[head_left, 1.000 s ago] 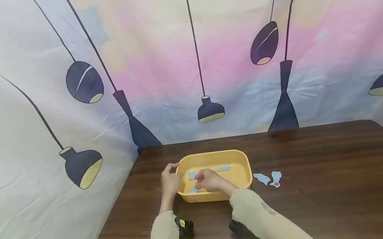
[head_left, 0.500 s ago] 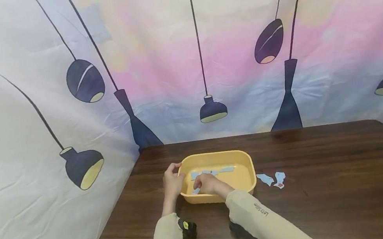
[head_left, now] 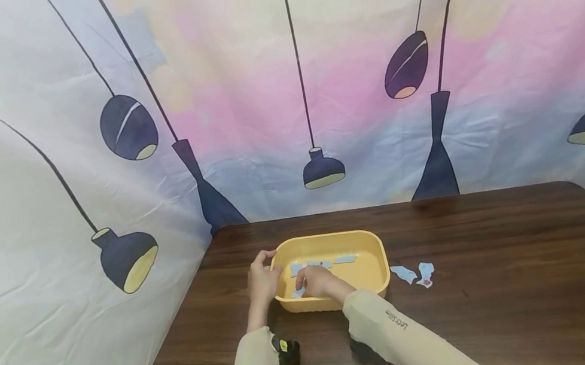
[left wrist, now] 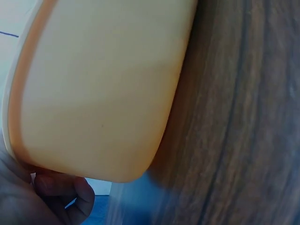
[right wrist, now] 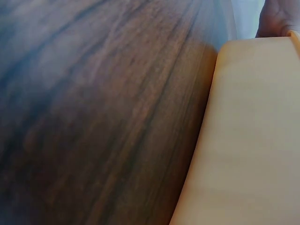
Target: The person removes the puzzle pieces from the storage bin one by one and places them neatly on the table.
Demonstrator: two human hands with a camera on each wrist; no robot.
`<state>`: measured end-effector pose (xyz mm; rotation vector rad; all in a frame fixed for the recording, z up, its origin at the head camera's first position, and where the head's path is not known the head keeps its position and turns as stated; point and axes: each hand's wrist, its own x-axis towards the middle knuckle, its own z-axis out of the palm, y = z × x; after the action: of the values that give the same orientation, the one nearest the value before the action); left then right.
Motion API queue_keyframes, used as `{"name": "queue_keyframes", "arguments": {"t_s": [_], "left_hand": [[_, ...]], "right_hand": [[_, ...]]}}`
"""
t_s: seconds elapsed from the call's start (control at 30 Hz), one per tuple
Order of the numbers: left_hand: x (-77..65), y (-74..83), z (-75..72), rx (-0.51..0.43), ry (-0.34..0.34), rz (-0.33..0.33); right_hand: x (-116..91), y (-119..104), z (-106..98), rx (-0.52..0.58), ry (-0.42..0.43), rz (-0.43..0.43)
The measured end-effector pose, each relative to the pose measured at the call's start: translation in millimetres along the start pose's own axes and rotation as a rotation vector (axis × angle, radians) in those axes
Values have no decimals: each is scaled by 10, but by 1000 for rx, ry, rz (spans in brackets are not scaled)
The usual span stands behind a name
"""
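A shallow yellow plastic basin (head_left: 333, 302) stands on the dark wooden table. My left hand (head_left: 264, 282) grips its left end, thumb over the rim and fingers outside; the left wrist view shows the curled fingers (left wrist: 82, 199) by the basin's corner. Reaching over the front wall, my right hand (head_left: 321, 280) is inside the basin with bent fingers. A light-blue paper piece (head_left: 297, 294) lies at its fingertips; whether they pinch it is hidden. Behind that hand lie more blue pieces: one on the left (head_left: 296, 270), one in the middle (head_left: 325, 264) and one on the right (head_left: 345, 259).
Two torn-looking blue paper pieces, one long (head_left: 403, 274) and one with a red mark (head_left: 426, 274), lie on the table (head_left: 509, 278) right of the basin. A cloth printed with hanging lamps (head_left: 362, 132) hangs behind. Black wrist devices (head_left: 288, 351) sit below the sleeves.
Over the last second my right hand has shifted slightly toward the basin's front, and the middle back paper piece shows beside it. My left hand keeps its grip on the rim.
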<state>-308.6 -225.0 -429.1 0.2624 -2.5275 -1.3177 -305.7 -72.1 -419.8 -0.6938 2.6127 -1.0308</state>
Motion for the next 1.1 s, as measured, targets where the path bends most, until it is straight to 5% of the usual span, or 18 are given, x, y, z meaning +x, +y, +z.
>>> {"name": "queue_keyframes", "arguments": {"t_s": [0.2,0.33,0.63,1.1], "left_hand": [[0,6,11,20,-13,3],[5,21,28,25,-5,15],[3,3,11,20,20,13],[12,-27,14,-96,3,22]], "right_hand": [[-39,28,-34,62,6,-6],[-59,80,-82,197,24,-9],[-190,224,-267,464,232,28],[-784,693,-932,499,434,108]]}}
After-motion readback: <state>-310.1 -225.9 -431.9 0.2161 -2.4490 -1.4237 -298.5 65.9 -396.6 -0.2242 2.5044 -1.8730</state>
